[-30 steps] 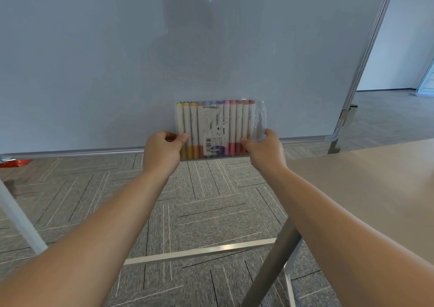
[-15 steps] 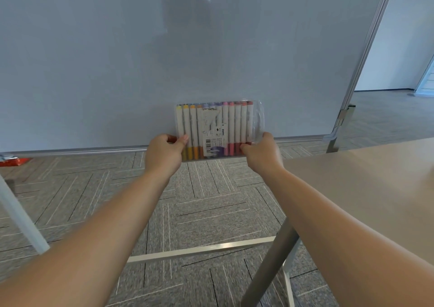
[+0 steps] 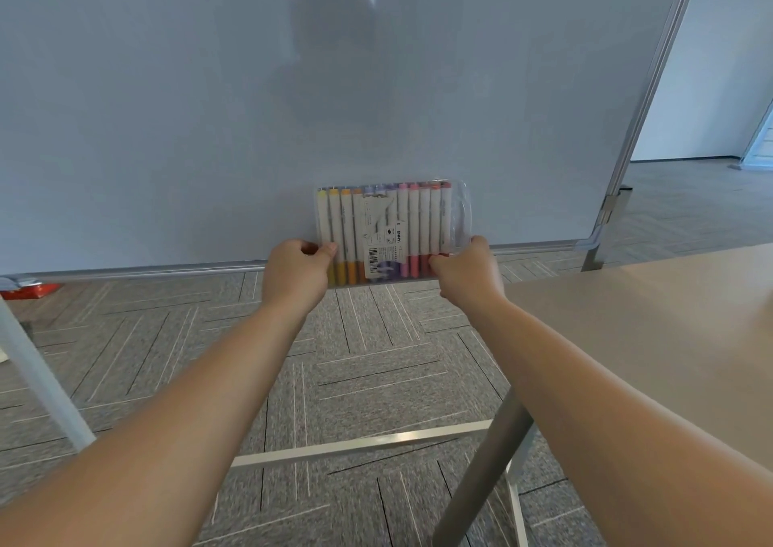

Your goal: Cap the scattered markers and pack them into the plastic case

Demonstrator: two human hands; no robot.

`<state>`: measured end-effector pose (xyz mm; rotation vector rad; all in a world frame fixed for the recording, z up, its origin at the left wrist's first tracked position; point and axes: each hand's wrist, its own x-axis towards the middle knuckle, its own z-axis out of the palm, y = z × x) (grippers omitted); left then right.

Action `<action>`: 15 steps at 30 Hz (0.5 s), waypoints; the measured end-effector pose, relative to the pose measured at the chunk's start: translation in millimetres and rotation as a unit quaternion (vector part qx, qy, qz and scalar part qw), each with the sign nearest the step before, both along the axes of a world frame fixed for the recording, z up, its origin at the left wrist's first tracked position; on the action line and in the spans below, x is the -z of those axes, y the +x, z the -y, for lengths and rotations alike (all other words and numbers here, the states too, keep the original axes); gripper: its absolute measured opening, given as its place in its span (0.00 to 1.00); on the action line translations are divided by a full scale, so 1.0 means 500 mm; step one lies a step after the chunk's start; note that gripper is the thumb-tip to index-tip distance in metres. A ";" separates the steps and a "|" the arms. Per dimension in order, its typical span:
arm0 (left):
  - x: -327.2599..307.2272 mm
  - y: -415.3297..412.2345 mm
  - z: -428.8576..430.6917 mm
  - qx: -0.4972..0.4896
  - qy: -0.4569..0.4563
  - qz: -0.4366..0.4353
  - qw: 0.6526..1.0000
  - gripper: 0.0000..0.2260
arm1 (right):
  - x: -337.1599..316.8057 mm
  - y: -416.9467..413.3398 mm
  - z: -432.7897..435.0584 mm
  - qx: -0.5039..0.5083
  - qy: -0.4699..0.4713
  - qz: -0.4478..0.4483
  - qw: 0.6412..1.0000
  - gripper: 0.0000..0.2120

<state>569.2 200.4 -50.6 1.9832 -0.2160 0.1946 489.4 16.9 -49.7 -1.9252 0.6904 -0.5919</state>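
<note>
Your right hand (image 3: 468, 272) has slipped down to a lower corner of the plastic case (image 3: 393, 228). With your left hand (image 3: 295, 276) it pinches the case upright before the whiteboard (image 3: 167, 107), capped markers (image 3: 422, 220) inside: packing looks done.

Soft, even daylight, brightest at the upper right. A dim, blurred silhouette darkens the whiteboard (image 3: 125, 107) at upper centre. Wide-angle distortion slants its right edge; carpet (image 3: 368, 504) at the bottom smears.

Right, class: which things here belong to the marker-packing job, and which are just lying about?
Job: plastic case, markers inside it, left hand and right hand gripping its lower corners.
Lying about: whiteboard, table, red object by the whiteboard's foot.
</note>
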 end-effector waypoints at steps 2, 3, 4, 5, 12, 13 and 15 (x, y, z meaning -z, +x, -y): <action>-0.004 -0.002 -0.001 -0.003 -0.004 0.006 1.000 0.15 | -0.001 -0.002 -0.004 0.004 -0.015 -0.003 1.000 0.14; -0.006 -0.005 -0.001 -0.008 -0.007 0.010 1.000 0.15 | -0.003 -0.005 -0.008 0.007 -0.024 -0.006 1.000 0.15; -0.011 -0.009 -0.001 -0.016 -0.011 0.011 1.000 0.16 | -0.006 -0.008 -0.013 0.012 -0.033 -0.009 0.999 0.17; -0.013 -0.009 0.000 -0.024 -0.014 0.013 1.000 0.16 | -0.007 -0.009 -0.017 0.020 -0.042 -0.011 0.999 0.19; -0.082 -0.082 -0.011 -0.029 -0.014 0.020 0.999 0.10 | -0.063 -0.084 -0.072 0.050 -0.078 -0.033 0.995 0.19; -0.092 -0.096 -0.014 -0.024 -0.011 0.028 0.999 0.10 | -0.068 -0.100 -0.078 0.044 -0.085 -0.030 0.995 0.18; -0.117 -0.135 -0.021 -0.018 -0.007 0.027 0.999 0.11 | -0.087 -0.137 -0.094 0.035 -0.087 -0.020 0.995 0.19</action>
